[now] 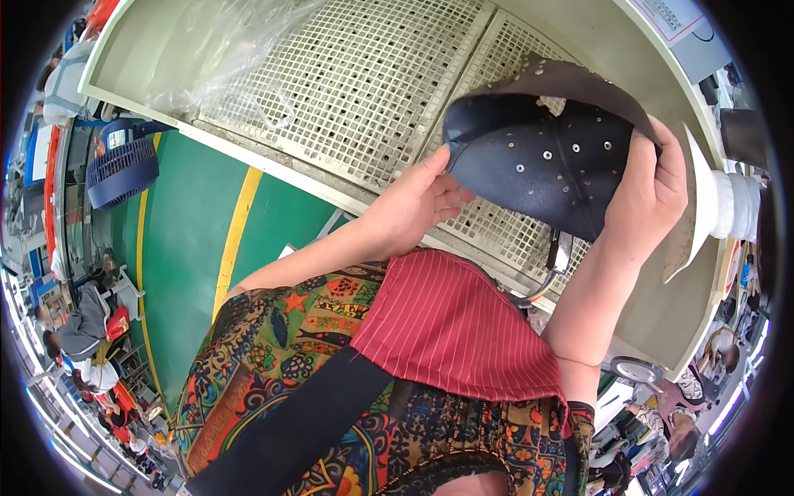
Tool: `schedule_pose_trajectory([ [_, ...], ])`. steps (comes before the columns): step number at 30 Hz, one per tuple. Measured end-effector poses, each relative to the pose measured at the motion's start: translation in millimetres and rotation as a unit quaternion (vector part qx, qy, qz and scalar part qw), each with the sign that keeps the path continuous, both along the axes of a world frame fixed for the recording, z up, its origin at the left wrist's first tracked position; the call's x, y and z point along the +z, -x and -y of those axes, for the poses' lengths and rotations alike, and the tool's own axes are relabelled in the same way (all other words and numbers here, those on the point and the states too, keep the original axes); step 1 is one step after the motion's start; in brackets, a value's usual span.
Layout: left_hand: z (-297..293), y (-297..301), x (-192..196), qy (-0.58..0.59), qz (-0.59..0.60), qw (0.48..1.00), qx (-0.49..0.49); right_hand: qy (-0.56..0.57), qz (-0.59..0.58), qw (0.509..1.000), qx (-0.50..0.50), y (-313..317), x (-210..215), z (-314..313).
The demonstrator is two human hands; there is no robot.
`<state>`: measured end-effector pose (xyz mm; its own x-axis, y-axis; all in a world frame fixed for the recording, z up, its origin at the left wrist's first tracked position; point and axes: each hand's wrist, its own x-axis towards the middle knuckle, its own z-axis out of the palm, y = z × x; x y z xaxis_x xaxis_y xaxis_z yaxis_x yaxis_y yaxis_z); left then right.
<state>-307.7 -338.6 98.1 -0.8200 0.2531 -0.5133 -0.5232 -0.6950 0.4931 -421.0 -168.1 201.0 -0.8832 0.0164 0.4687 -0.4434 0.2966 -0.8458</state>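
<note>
Nearest the camera are the person's patterned top and a red pinstriped apron [451, 326], with both bare forearms rising from them toward a perforated metal grid table [364, 91]. The left hand [413, 207] is closed in a pinch on the near left edge of a dark navy shoe upper piece [538, 161], thumb on top and fingers curled beneath; the right hand [649, 194] grips the piece's right side, fingers wrapped over its edge. The piece is held up in the air above the near right part of the grid table, not resting on it, and it is bent so that its studded face turns toward the camera. As a judgement, the work looks to be at a handling or checking stage: the small metal eyelets are already set in the material, yet the piece has not been laid down anywhere. One dark piece is in hand; I count about ten eyelets on its visible face (the curl of the material may hide more). Two grid panels make up the table surface. Farther off, one clear plastic sheet [223, 50] lies over the far left corner, and one blue fan [122, 169] stands beyond the table's left edge.
</note>
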Motion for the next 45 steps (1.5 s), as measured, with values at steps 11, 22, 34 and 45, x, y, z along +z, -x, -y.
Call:
schedule_pose_trajectory([
  [11,11,16,25,0.104,-0.142,0.964,0.200,0.066,0.053,0.996,0.040,-9,-16,20],
  [22,88,42,68,0.528,-0.252,0.802,0.120,-0.011,0.286,0.940,0.183,-2,-78,28],
  [34,86,64,62,0.636,-0.329,0.696,-0.045,-0.248,0.179,0.934,0.184,34,-76,84],
  [45,95,88,99,0.839,-0.294,0.458,-0.021,-0.239,0.080,0.954,0.165,81,-110,89],
])
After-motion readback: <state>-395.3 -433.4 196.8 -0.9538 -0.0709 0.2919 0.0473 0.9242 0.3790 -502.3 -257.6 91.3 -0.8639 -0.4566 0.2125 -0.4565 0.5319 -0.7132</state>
